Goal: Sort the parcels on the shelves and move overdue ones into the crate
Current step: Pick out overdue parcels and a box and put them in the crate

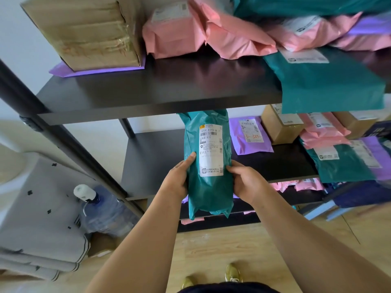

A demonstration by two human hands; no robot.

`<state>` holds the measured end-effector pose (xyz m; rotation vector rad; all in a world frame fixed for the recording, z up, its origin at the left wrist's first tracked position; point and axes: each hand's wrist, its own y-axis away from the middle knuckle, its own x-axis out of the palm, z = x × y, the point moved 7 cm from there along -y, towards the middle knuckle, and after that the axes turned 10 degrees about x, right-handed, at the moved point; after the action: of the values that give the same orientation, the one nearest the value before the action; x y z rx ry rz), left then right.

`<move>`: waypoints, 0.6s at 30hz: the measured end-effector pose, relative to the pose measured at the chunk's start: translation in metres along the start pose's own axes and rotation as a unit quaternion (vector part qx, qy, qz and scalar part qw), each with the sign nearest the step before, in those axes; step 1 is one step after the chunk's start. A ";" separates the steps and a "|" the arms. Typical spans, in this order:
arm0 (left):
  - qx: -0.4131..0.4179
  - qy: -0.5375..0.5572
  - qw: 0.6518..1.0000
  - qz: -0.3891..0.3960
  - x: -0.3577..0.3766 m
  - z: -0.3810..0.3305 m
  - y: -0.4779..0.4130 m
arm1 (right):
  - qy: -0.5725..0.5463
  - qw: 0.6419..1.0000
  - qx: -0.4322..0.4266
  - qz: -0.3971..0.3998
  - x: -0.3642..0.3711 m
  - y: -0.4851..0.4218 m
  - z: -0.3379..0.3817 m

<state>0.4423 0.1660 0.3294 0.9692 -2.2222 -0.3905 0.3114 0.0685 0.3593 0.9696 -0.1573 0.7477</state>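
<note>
holding the green parcel up with both hands, the person kept it in front of the middle shelf, label side up. the left hand pressed on its left side with the thumb on top. the right hand pressed on its right side, fingers wrapped behind. the white label faced the eyes. to do this step well, it seemed best to hold the bag still and flat, keep thumbs off the label, and read the date slowly. no crate could be seen. more parcels lay on the top shelf.
</note>
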 end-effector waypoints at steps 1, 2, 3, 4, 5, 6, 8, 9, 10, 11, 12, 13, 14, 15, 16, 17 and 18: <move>-0.002 0.002 1.000 -0.004 -0.002 0.001 -0.001 | 0.001 1.000 0.001 0.002 0.000 -0.001 -0.001; -0.004 0.002 1.000 -0.006 -0.003 0.001 -0.002 | 0.001 1.000 0.000 0.004 0.001 -0.001 -0.001; -0.004 0.003 1.000 -0.009 -0.005 0.002 -0.002 | 0.002 1.000 0.000 0.006 0.001 -0.001 -0.001; -0.004 0.006 1.000 -0.011 -0.006 0.003 -0.003 | 0.002 1.000 0.001 0.010 0.002 -0.001 -0.001; -0.003 0.008 1.000 -0.011 -0.007 0.003 -0.003 | 0.002 1.000 0.001 0.013 0.002 -0.001 -0.001; -0.003 0.008 1.000 -0.014 -0.007 0.004 -0.004 | 0.001 1.000 0.000 0.017 0.003 -0.001 0.000; -0.002 0.011 1.000 -0.019 -0.006 0.005 -0.004 | 0.003 1.000 -0.002 0.015 0.001 0.000 0.002; -0.003 0.017 1.000 -0.021 -0.006 0.005 -0.004 | 0.005 1.000 -0.004 0.014 0.001 0.000 0.003; -0.004 0.022 0.999 -0.026 -0.005 0.005 -0.004 | 0.008 1.000 -0.007 0.013 0.001 0.000 0.004; -0.006 0.027 0.999 -0.032 -0.005 0.005 -0.003 | 0.016 1.000 -0.009 0.012 0.000 0.000 0.004; -0.007 0.030 0.999 -0.040 -0.004 0.005 -0.002 | 0.033 0.999 -0.010 0.009 -0.001 0.001 0.003; -0.008 0.034 0.998 -0.051 -0.004 0.007 -0.002 | 0.061 0.998 -0.010 0.002 -0.003 0.001 0.002; -0.010 0.034 0.997 -0.065 -0.005 0.008 -0.002 | 0.098 0.995 -0.007 -0.008 -0.004 0.001 0.000; -0.013 0.033 0.996 -0.082 -0.006 0.009 -0.003 | 0.138 0.990 -0.002 -0.019 -0.008 0.001 -0.003; -0.018 0.030 0.995 -0.098 -0.008 0.011 -0.004 | 0.171 0.985 0.007 -0.030 -0.012 -0.001 -0.007; -0.023 0.024 0.993 -0.112 -0.011 0.013 -0.006 | 0.190 0.981 0.019 -0.036 -0.016 -0.002 -0.011; -0.027 0.014 0.992 -0.124 -0.013 0.015 -0.008 | 0.196 0.979 0.033 -0.038 -0.019 -0.002 -0.015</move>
<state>0.4426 0.1703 0.3090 1.2185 -2.0605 -0.5424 0.2954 0.0706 0.3410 0.8679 0.2493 0.8620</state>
